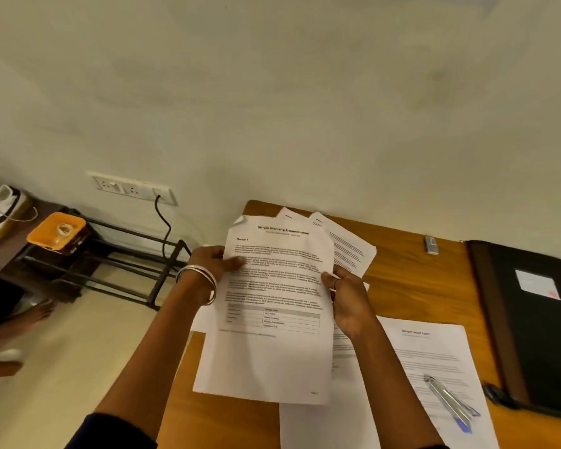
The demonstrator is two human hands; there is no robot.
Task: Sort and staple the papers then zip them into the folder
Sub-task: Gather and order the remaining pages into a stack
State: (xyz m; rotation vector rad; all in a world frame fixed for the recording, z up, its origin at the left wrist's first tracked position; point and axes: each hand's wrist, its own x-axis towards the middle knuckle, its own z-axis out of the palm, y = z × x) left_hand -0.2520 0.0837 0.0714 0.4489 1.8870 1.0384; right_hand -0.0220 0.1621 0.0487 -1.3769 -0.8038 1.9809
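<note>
I hold a bundle of printed papers (272, 306) over the wooden table (412, 286). My left hand (212, 262) grips the bundle's left edge, thumb on the top sheet. The right edge is pinched by my right hand (348, 298). Further sheets fan out behind the top page. Another printed sheet (434, 358) lies flat on the table to the right, with a silver and blue stapler (450, 401) resting on it. A black zip folder (531, 319) lies shut at the right edge of the table.
A small silver box (431, 245), maybe staples, sits near the wall. Left of the table stands a black metal rack (110, 251) with an orange container (55, 231) and a white shoe (0, 212). A wall socket (133, 187) with a hanging cable is above it.
</note>
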